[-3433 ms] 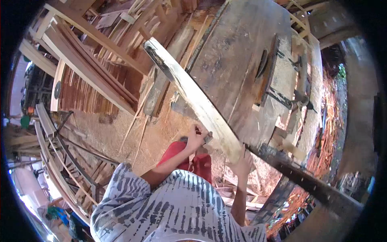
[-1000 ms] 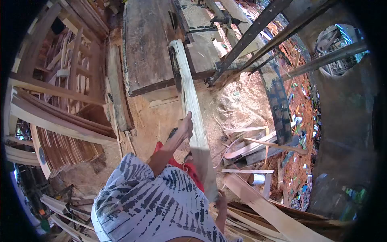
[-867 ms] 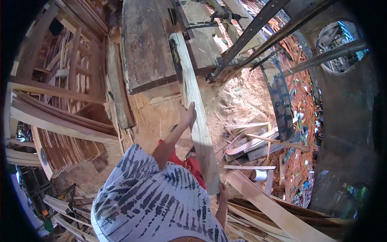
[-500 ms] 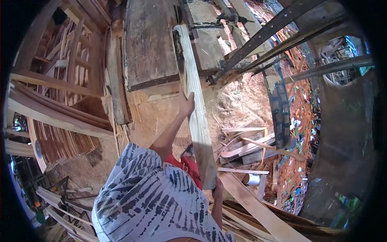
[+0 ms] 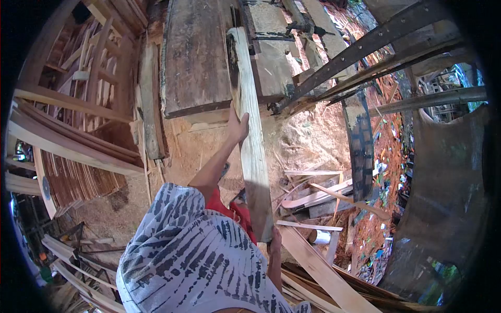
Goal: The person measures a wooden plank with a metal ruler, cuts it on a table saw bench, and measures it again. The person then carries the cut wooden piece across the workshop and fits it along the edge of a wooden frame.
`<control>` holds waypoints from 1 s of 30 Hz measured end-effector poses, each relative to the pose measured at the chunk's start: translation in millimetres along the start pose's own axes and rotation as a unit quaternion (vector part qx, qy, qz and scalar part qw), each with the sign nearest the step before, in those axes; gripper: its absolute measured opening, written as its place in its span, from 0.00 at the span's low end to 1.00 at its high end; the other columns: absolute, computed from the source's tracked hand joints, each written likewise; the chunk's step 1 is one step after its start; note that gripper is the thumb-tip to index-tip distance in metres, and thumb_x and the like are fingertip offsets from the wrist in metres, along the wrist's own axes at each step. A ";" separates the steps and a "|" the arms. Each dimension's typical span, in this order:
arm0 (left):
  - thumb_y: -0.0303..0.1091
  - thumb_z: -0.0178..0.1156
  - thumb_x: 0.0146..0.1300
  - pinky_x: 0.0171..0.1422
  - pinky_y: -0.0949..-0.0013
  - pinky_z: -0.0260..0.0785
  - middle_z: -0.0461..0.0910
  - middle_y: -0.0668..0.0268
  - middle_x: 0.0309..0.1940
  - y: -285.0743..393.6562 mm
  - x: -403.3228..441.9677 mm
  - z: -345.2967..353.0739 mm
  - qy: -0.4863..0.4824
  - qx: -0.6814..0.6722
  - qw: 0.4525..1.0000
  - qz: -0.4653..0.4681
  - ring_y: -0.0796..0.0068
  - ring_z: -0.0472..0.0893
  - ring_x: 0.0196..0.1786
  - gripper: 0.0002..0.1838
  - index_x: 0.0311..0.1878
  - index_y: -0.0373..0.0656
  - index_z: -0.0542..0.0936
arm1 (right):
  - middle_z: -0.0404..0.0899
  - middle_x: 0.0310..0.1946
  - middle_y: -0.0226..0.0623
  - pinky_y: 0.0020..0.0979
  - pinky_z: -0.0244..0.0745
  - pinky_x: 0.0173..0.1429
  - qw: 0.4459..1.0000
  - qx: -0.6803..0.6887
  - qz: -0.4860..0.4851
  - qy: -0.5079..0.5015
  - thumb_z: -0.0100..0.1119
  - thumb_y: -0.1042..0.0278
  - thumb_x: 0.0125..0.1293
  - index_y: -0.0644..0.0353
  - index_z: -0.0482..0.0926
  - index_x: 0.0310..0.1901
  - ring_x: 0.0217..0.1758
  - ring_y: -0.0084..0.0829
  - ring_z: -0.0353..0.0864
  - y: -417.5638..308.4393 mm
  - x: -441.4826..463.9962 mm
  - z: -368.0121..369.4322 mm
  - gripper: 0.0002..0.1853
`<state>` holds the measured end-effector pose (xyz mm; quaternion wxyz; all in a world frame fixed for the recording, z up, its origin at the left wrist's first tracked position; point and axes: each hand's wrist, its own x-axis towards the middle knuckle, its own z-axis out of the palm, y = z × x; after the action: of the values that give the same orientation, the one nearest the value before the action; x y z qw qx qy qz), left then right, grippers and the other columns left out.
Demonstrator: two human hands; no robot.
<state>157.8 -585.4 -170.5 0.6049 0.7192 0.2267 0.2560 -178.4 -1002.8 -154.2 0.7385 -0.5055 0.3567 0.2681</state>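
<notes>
A long, weathered wooden plank (image 5: 254, 138) runs from my body out to a wooden workbench (image 5: 198, 62), its far part lying over the bench top beside a dark slot. The plank's left edge is dark and rough near the far end. My left hand (image 5: 238, 125) is wrapped round that left edge just in front of the bench, thumb on the upper face. At the near end, my right hand (image 5: 275, 239) grips the right corner; most of its fingers are hidden beneath the wood.
Wooden frames (image 5: 99, 68) and a stack of thin slats (image 5: 83, 182) stand on the left. Offcuts (image 5: 318, 195) and a pale board (image 5: 323, 266) lie to the right. A dark slanted beam (image 5: 360, 47) crosses at upper right. Sawdust covers the ground (image 5: 313, 130).
The plank has moved slightly forward over the bench, and its near end has shifted a little left. Both hands have moved with it, still holding on.
</notes>
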 end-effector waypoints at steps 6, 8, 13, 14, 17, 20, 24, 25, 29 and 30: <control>0.39 0.60 0.71 0.82 0.57 0.56 0.61 0.37 0.77 -10.7 17.3 2.0 0.006 0.018 1.000 0.006 0.44 0.65 0.78 0.46 0.82 0.31 0.47 | 0.83 0.54 0.38 0.34 0.79 0.61 1.000 -0.014 0.004 0.007 0.59 0.57 0.78 0.68 0.77 0.61 0.55 0.31 0.84 -11.6 3.0 17.7 0.22; 0.39 0.60 0.70 0.80 0.56 0.58 0.64 0.37 0.76 -3.8 20.2 0.2 0.012 0.036 0.999 0.007 0.43 0.67 0.77 0.45 0.82 0.31 0.48 | 0.83 0.54 0.39 0.33 0.79 0.61 1.000 -0.013 -0.005 0.009 0.59 0.56 0.78 0.68 0.77 0.60 0.54 0.31 0.84 -12.0 5.7 20.3 0.22; 0.39 0.60 0.71 0.79 0.55 0.60 0.66 0.37 0.74 10.2 32.2 -4.2 -0.006 0.029 1.000 0.006 0.44 0.69 0.75 0.43 0.81 0.31 0.51 | 0.84 0.53 0.38 0.33 0.79 0.59 1.000 -0.013 -0.017 -0.002 0.59 0.56 0.78 0.69 0.77 0.61 0.54 0.29 0.84 -16.8 10.4 30.0 0.23; 0.39 0.59 0.72 0.80 0.56 0.58 0.65 0.38 0.74 11.5 35.2 -5.0 -0.014 0.041 0.999 -0.013 0.46 0.68 0.76 0.43 0.81 0.30 0.51 | 0.84 0.52 0.37 0.32 0.79 0.59 1.000 -0.015 -0.019 -0.003 0.59 0.55 0.78 0.69 0.77 0.61 0.53 0.28 0.84 -19.6 11.3 35.5 0.23; 0.41 0.62 0.69 0.73 0.50 0.67 0.75 0.35 0.65 9.8 47.3 -3.8 0.022 0.070 0.997 0.027 0.37 0.76 0.67 0.43 0.80 0.33 0.55 | 0.84 0.52 0.36 0.32 0.80 0.58 1.000 -0.015 -0.008 -0.003 0.59 0.56 0.79 0.69 0.77 0.60 0.52 0.27 0.84 -21.8 19.2 41.5 0.22; 0.44 0.62 0.69 0.71 0.48 0.67 0.77 0.35 0.62 4.3 61.3 -4.9 0.014 0.112 0.994 0.007 0.34 0.77 0.65 0.43 0.80 0.33 0.55 | 0.80 0.63 0.40 0.39 0.79 0.66 0.999 -0.040 -0.002 -0.028 0.57 0.53 0.79 0.66 0.73 0.68 0.61 0.34 0.82 -23.2 31.5 41.9 0.27; 0.48 0.61 0.69 0.68 0.46 0.69 0.78 0.34 0.60 -1.5 81.6 -5.2 0.002 0.142 0.990 -0.007 0.32 0.77 0.63 0.45 0.81 0.34 0.54 | 0.80 0.62 0.39 0.39 0.79 0.65 0.999 -0.014 -0.006 -0.047 0.58 0.52 0.79 0.66 0.73 0.68 0.61 0.34 0.83 -25.8 46.4 51.5 0.27; 0.49 0.61 0.70 0.67 0.46 0.70 0.78 0.33 0.61 -0.9 86.4 -5.2 0.004 0.129 0.992 -0.011 0.32 0.78 0.62 0.46 0.81 0.34 0.52 | 0.80 0.62 0.39 0.39 0.80 0.65 0.999 -0.027 -0.007 -0.041 0.57 0.52 0.79 0.65 0.74 0.67 0.61 0.33 0.83 -30.4 47.7 58.3 0.27; 0.49 0.60 0.71 0.65 0.45 0.72 0.77 0.31 0.61 -7.9 111.8 -4.3 0.008 0.115 0.993 0.022 0.32 0.80 0.61 0.48 0.83 0.36 0.47 | 0.84 0.50 0.38 0.33 0.83 0.52 0.999 -0.002 -0.016 -0.030 0.56 0.52 0.79 0.69 0.77 0.60 0.49 0.30 0.86 -52.2 47.0 99.4 0.24; 0.49 0.60 0.71 0.65 0.45 0.72 0.77 0.31 0.61 -7.5 118.7 -3.8 0.008 0.114 0.993 0.023 0.32 0.80 0.61 0.48 0.83 0.36 0.47 | 0.84 0.50 0.38 0.33 0.83 0.52 0.999 -0.003 -0.018 -0.031 0.56 0.52 0.79 0.69 0.77 0.60 0.49 0.30 0.86 -56.8 49.9 108.6 0.24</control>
<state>246.2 -505.8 -166.2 0.5110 0.7863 0.2425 0.2484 -77.7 -918.7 -137.0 0.7525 -0.5052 0.3240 0.2711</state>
